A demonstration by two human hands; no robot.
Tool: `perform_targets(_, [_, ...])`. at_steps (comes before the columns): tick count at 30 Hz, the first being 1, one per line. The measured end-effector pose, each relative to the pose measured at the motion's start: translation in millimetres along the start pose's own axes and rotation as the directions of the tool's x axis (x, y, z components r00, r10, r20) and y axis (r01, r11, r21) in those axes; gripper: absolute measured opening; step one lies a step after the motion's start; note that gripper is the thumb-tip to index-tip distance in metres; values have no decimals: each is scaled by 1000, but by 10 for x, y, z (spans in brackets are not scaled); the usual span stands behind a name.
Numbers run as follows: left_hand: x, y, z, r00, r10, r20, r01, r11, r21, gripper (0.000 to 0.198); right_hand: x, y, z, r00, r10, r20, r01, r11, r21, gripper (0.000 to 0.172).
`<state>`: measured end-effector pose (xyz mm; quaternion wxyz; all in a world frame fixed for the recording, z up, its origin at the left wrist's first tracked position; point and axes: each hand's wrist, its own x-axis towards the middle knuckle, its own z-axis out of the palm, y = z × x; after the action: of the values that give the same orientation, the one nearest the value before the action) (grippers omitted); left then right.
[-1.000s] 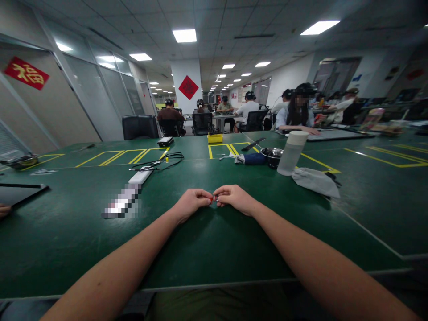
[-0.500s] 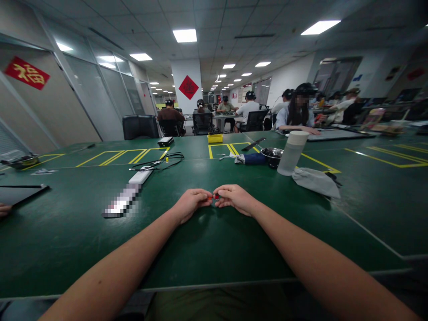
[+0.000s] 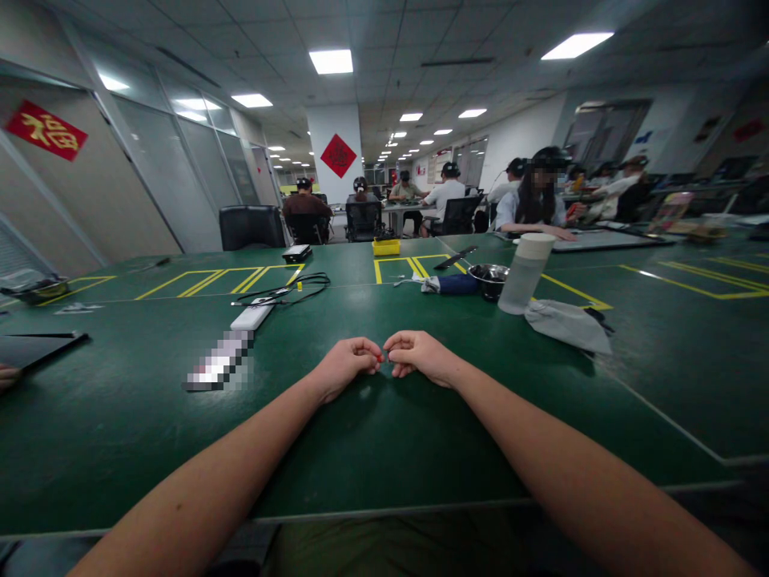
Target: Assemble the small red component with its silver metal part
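Observation:
My left hand point(image 3: 348, 365) is closed in a pinch above the green table point(image 3: 384, 449). A small red piece point(image 3: 380, 358) shows at its fingertips, too small for me to tell its kind. Facing it, my right hand point(image 3: 424, 357) is also closed, thumb and fingers bent together. What lies between its fingers is mostly hidden; only a tiny dark spot shows there. The fingertips of both hands nearly meet, with a narrow gap between them.
Left of my hands lie a phone point(image 3: 219, 361), a white power bank point(image 3: 252, 315) and a black cable point(image 3: 312, 280). To the right stand a bottle point(image 3: 525, 276), a metal bowl point(image 3: 489, 280) and a grey pouch point(image 3: 568, 324). A yellow box point(image 3: 386, 247) sits farther back. Co-workers sit beyond.
The fingers of both hands have shifted slightly around the small pieces. Red showed at both hands' fingertips before; now it shows only at the left. The forearms have hardly moved.

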<state>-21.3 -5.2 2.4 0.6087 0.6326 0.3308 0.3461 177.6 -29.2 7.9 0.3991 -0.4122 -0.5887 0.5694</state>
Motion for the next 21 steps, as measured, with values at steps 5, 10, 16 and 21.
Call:
perform_targets(5, [16,0,-5,996,-91,8,92,989,-115,16,4,-10,4,999,22,-29,-19,997,77,14])
perform_targets(10, [19,17,-11,995,-101,7,100,980,-173,17,4,-51,7,998,54,-35,-50,991,126,16])
perform_targets(16, [-12,33,-2,999,-40,2,40,996,-85,16,24,-11,-16,998,53,-30,-50,996,77,19])
perform_targets(21, [-9,6,-1,1000,-6,10,6,1000,7,12,17,17,-8,1000,5,4,-5,998,62,22])
